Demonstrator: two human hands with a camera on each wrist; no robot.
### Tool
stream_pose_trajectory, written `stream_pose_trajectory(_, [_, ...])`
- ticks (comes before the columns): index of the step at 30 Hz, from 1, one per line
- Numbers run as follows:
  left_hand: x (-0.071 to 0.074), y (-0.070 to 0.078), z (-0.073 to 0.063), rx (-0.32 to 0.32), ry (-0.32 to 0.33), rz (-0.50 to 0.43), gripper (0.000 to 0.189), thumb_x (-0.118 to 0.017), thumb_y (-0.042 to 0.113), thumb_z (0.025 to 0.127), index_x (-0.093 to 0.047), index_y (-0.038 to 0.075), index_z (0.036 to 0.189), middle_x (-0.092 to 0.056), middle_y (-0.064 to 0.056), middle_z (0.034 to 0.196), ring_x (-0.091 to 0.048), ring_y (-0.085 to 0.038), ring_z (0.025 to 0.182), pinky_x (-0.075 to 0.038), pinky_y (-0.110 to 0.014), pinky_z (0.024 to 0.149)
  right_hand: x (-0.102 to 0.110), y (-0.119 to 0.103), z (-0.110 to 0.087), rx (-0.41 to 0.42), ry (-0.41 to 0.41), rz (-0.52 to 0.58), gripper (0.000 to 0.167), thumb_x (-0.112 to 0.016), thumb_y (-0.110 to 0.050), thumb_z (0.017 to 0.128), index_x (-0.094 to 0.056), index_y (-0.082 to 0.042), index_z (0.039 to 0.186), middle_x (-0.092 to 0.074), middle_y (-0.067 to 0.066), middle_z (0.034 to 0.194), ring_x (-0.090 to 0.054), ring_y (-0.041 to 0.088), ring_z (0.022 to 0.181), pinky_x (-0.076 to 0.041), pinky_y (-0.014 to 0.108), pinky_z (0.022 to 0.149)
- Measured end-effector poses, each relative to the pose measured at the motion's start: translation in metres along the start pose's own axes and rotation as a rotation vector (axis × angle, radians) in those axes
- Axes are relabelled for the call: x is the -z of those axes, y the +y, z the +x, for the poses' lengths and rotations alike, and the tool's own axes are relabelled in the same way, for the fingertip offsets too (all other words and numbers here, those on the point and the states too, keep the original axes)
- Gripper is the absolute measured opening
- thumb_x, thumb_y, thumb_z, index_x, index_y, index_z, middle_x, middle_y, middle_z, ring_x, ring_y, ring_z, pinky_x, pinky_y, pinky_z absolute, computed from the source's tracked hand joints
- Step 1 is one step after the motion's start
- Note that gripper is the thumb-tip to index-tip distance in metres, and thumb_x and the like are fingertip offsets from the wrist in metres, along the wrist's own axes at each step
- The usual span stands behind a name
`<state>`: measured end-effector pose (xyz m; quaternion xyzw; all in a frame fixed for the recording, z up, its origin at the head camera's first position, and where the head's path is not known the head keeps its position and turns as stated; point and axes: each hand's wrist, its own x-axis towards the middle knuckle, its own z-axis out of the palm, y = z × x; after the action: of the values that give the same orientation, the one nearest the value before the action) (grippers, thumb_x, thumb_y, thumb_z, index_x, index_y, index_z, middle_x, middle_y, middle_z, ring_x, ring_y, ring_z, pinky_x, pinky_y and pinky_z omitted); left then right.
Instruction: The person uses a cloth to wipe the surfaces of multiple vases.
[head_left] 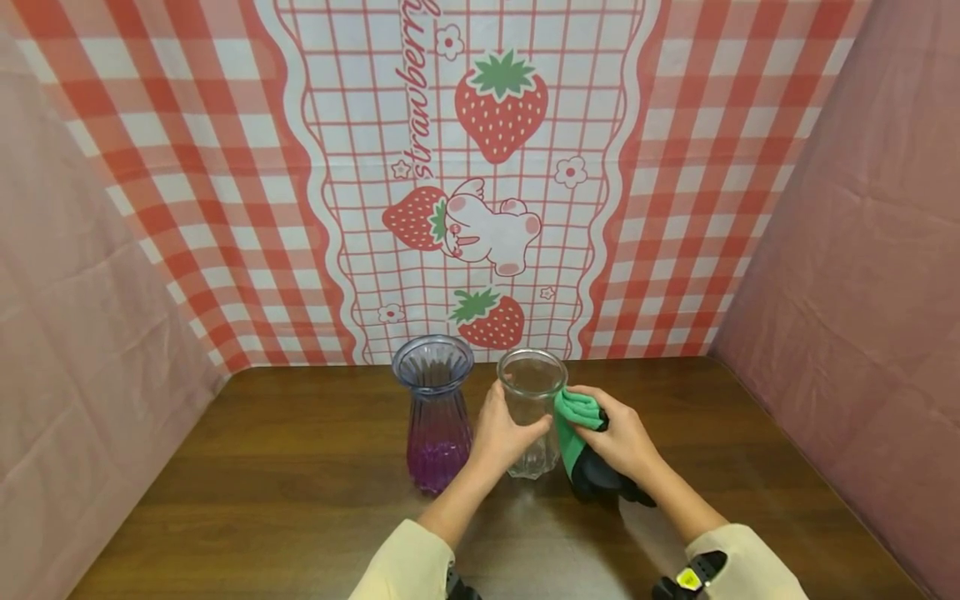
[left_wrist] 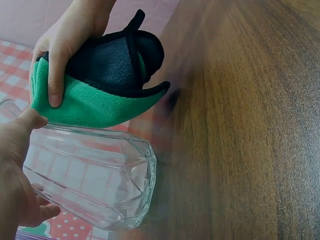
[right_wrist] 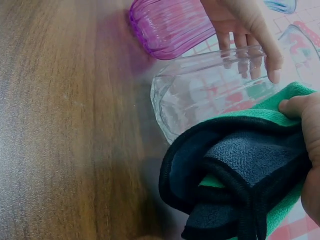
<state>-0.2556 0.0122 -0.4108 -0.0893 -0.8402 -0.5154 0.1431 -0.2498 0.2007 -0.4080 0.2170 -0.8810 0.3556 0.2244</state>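
Observation:
A clear glass vase [head_left: 534,454] with a round rim stands at the middle of the table. My left hand [head_left: 501,429] grips it from the left, thumb in front and the other fingers behind the glass. In my right hand [head_left: 626,433] is a folded cloth [head_left: 572,446], green on one face and dark grey with black edging on the other. The green face of the cloth [left_wrist: 95,105] lies against the side of the clear vase [left_wrist: 90,170] in the left wrist view. Through the glass, the left fingers [right_wrist: 242,62] show in the right wrist view.
Just left of the clear vase stands a second glass vase [head_left: 435,417], bluish at its flared rim and purple toward the base. The brown wooden table [head_left: 285,467] meets a strawberry-printed checkered backdrop [head_left: 480,208]. Pink cloth walls [head_left: 862,292] flank both sides.

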Motion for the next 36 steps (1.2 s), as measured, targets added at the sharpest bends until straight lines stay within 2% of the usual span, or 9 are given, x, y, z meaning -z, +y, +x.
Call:
stream_pose_trajectory(8, [0.001,-0.001,0.001,0.019,-0.027,-0.012,0.083,-0.075,0.032,0.071,-0.035,0.001,0.138,-0.050,-0.018,0.132,-0.050,-0.033,0.122,-0.043,-0.047,0.102,-0.001,0.001,-0.004,-0.043,-0.081,-0.003,0.047,-0.075,-0.004,0.076,-0.059,-0.010,0.120,-0.067,0.013,0.110,-0.064,0.025,0.093,-0.053,0.040,0.077])
stream_pose_trajectory(16, [0.001,-0.003,0.002,0.028,-0.041,-0.008,0.087,-0.075,0.038,0.073,-0.032,0.003,0.140,-0.046,-0.018,0.136,-0.047,-0.034,0.125,-0.041,-0.048,0.103,-0.004,0.010,-0.008,-0.072,-0.161,-0.036,0.046,-0.075,-0.009,0.076,-0.061,-0.011,0.119,-0.068,0.011,0.107,-0.063,0.018,0.087,-0.051,0.033,0.073])
stream_pose_trajectory(21, [0.002,-0.002,0.001,0.019,-0.032,-0.050,0.090,-0.077,0.037,0.073,-0.028,0.003,0.141,-0.047,-0.018,0.136,-0.047,-0.033,0.125,-0.041,-0.048,0.103,-0.004,0.015,-0.009,-0.074,-0.189,-0.037,0.045,-0.075,-0.010,0.077,-0.060,-0.012,0.119,-0.068,0.009,0.108,-0.062,0.016,0.086,-0.050,0.031,0.072])
stream_pose_trajectory(29, [0.001,-0.002,0.000,0.038,-0.024,-0.067,0.085,-0.078,0.036,0.072,-0.031,0.004,0.136,-0.053,-0.019,0.129,-0.052,-0.032,0.119,-0.044,-0.046,0.099,0.000,0.010,-0.007,-0.057,-0.112,-0.020,0.046,-0.075,-0.008,0.077,-0.059,-0.012,0.120,-0.067,0.012,0.110,-0.064,0.024,0.092,-0.053,0.036,0.074])
stream_pose_trajectory(36, [0.000,-0.001,-0.002,0.003,0.001,-0.039,0.085,-0.078,0.034,0.073,-0.034,-0.001,0.137,-0.050,-0.020,0.130,-0.048,-0.033,0.123,-0.041,-0.048,0.103,-0.001,0.007,-0.003,-0.004,-0.022,-0.013,0.050,-0.076,-0.005,0.075,-0.059,-0.011,0.122,-0.067,0.011,0.111,-0.065,0.025,0.093,-0.053,0.041,0.077])
